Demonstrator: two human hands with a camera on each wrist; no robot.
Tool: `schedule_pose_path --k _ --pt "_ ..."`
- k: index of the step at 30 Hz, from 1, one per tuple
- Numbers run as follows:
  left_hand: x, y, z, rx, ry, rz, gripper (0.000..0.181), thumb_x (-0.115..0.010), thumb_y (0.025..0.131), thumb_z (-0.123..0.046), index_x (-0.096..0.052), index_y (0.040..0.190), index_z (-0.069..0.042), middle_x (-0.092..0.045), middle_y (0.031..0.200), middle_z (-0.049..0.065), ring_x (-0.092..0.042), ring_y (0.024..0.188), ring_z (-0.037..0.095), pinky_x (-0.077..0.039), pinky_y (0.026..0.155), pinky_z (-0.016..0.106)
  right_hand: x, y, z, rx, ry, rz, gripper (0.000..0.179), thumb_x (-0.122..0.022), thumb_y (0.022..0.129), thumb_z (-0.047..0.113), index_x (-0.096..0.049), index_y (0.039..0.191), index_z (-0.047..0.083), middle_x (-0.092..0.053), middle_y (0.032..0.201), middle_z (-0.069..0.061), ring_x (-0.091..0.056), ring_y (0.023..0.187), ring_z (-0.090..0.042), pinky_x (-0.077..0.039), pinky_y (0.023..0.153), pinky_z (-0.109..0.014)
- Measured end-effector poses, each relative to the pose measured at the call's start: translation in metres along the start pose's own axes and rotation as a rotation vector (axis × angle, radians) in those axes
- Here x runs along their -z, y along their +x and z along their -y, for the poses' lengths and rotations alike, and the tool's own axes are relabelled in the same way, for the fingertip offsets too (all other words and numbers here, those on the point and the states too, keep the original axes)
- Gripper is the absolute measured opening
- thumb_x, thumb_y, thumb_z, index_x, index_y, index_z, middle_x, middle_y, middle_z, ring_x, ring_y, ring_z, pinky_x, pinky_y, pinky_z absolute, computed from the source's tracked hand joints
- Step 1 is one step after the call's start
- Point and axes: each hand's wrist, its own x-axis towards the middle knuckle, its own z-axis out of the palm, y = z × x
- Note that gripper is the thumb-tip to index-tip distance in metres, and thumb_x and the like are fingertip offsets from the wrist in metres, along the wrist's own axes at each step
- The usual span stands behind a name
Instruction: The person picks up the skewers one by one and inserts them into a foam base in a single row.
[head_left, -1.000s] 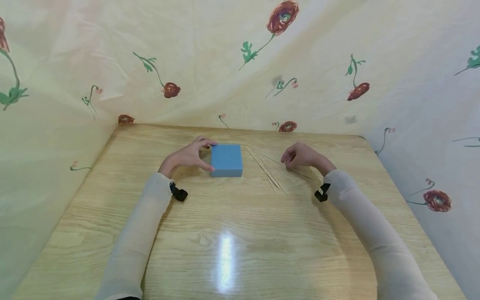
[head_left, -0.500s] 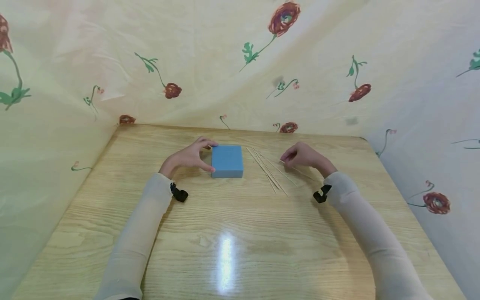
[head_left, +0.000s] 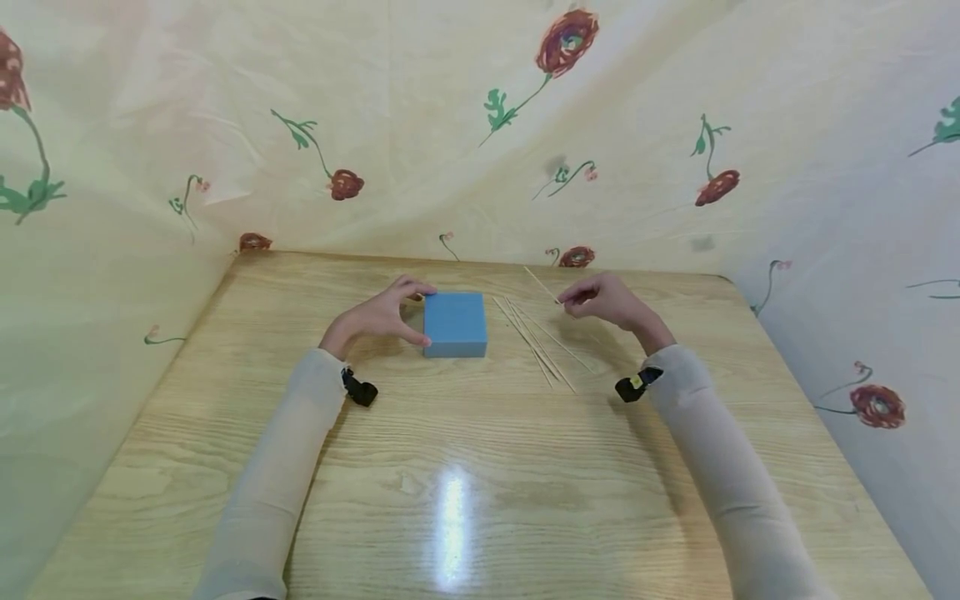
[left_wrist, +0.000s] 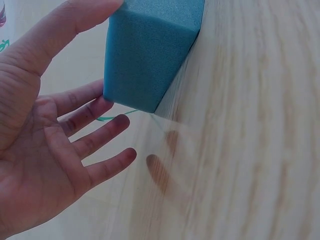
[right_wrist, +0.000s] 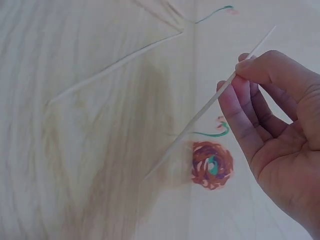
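On the wooden table (head_left: 360, 500), to the left of the loose sticks (head_left: 534, 340), the blue block (head_left: 455, 318) is placed; from the right hand (head_left: 609, 302) it lies leftward, with those sticks spread between. The block is gripped at its left side by the left hand (head_left: 375, 312), much the nearer of the two — thumb at the near corner, fingertips at the far one. Between the thumb and fingertips of the right hand the held stick (head_left: 542, 284) is pinched nearer one end, its long axis slanted leftward and away from the person, not pointed straight at the block. One block and one held stick are counted; on the table four sticks can apparently be made out, fanned and crossing — the overlap leaves that number unsure.
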Motion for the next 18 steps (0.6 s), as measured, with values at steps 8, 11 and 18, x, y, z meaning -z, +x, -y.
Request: schedule_pose_path --k 8,11,18 --pt "0.001 0.001 0.0 0.011 0.009 -0.005 0.088 -0.087 0.082 -0.019 -0.04 0.156 -0.013 -0.026 0.157 0.013 -0.029 0.146 0.036 -0.03 0.118 0.06 0.0 -0.001 0.009 0.031 0.085 -0.015 0.029 -0.07 0.095 0.005 -0.069 0.12 -0.009 -0.072 0.116 -0.023 -0.073 0.096 -0.02 -0.06 0.084 -0.031" --pt "0.001 0.001 -0.001 0.009 0.007 -0.003 0.088 -0.087 0.082 -0.018 -0.04 0.155 -0.012 -0.026 0.157 0.013 -0.028 0.146 0.036 -0.029 0.118 0.06 -0.002 -0.001 0.011 0.045 0.133 -0.014 0.028 -0.07 0.095 0.004 -0.069 0.12 -0.009 -0.076 0.11 -0.017 -0.074 0.096 -0.02 -0.06 0.085 -0.032" --pt "0.0 -0.001 0.0 0.005 0.004 0.002 0.087 -0.087 0.082 -0.016 -0.04 0.155 -0.01 -0.027 0.156 0.014 -0.029 0.146 0.036 -0.029 0.12 0.058 -0.009 0.006 0.016 0.089 0.21 -0.006 0.031 -0.071 0.096 0.006 -0.068 0.121 -0.011 -0.078 0.098 0.0 -0.075 0.093 -0.023 -0.061 0.086 -0.041"
